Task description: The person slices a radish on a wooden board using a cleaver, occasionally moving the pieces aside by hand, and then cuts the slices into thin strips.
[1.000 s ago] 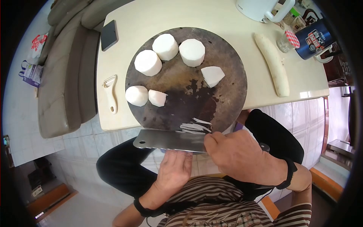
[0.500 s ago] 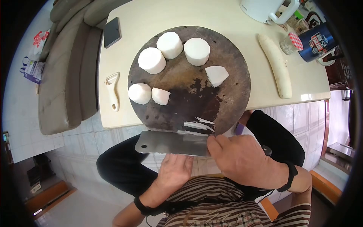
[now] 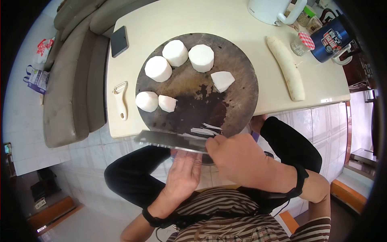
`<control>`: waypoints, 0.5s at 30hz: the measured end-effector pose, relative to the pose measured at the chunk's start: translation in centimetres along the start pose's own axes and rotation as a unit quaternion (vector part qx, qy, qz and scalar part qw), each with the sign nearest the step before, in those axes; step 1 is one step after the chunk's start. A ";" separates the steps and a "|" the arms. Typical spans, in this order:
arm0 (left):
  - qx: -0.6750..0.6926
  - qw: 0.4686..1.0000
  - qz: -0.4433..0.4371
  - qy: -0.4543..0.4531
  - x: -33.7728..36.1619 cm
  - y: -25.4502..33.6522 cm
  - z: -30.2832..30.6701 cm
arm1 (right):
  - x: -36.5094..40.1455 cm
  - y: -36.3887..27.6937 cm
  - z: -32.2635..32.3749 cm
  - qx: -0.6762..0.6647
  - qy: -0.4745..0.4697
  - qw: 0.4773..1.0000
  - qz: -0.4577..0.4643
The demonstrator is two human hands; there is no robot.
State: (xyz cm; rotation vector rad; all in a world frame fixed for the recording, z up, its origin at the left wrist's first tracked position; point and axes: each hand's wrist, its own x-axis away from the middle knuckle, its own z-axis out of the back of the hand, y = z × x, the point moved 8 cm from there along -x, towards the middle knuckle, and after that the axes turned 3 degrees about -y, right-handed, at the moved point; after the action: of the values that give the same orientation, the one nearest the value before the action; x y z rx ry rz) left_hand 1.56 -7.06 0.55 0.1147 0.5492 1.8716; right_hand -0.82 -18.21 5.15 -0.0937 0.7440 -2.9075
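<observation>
My right hand (image 3: 248,161) is closed around the handle of a cleaver (image 3: 171,140), whose broad blade points left across the near edge of the round chopping board (image 3: 193,90). Just below the blade is my left hand (image 3: 183,175), its fingers held together. The blade covers those fingertips and anything they hold. Thin white radish strips (image 3: 204,131) lie beyond the blade. Farther back on the board are several peeled radish chunks (image 3: 175,53) and a cut wedge (image 3: 222,81). A smaller radish piece (image 3: 167,103) touches a rounded end piece (image 3: 147,101) at the left.
A whole white radish (image 3: 287,68) lies on the table (image 3: 145,20) right of the board. A peeler (image 3: 120,101) and a phone (image 3: 119,41) are at the left. A kettle (image 3: 268,10), a jar (image 3: 302,43) and a blue canister (image 3: 331,39) stand at the back right.
My right hand and the cleaver have moved up and left in view, and the blade has tilted so its face looks narrower. My left hand has risen slightly, its fingertips still under the blade.
</observation>
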 end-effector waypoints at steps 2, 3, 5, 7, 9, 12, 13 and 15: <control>-0.036 0.998 -0.047 0.013 -0.3 0.6 0.4 | 0.4 0.4 0.3 -0.001 0.003 1.000 -0.001; -0.038 0.998 -0.047 0.015 -0.3 0.6 0.3 | 0.5 0.6 0.4 -0.003 0.002 1.000 -0.002; 0.033 0.999 0.008 0.012 0.0 -0.3 0.0 | 0.8 0.2 0.5 0.002 -0.013 1.000 0.001; 0.032 0.999 0.023 -0.001 0.9 -0.6 -0.6 | 1.1 0.0 0.5 0.004 -0.029 1.000 0.001; 0.033 0.999 0.038 -0.016 1.1 -1.0 -1.0 | 1.1 0.1 0.4 0.014 -0.049 0.999 -0.002; 0.019 0.999 0.021 -0.023 1.0 -0.6 -0.8 | 0.8 -0.2 0.6 0.007 -0.056 0.998 -0.002; 0.021 0.999 0.014 -0.023 0.7 -0.4 -0.5 | 0.5 -0.1 0.5 0.006 -0.059 0.998 -0.003; 0.023 0.999 0.007 -0.022 0.6 -0.3 -0.3 | -0.1 -0.5 0.5 0.004 -0.054 0.998 0.042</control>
State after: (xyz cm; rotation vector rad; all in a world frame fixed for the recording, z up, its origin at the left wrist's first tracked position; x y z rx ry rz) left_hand 1.49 -6.48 0.02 0.1914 0.5625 1.8657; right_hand -0.76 -17.97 5.87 -0.2112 0.7010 -2.8009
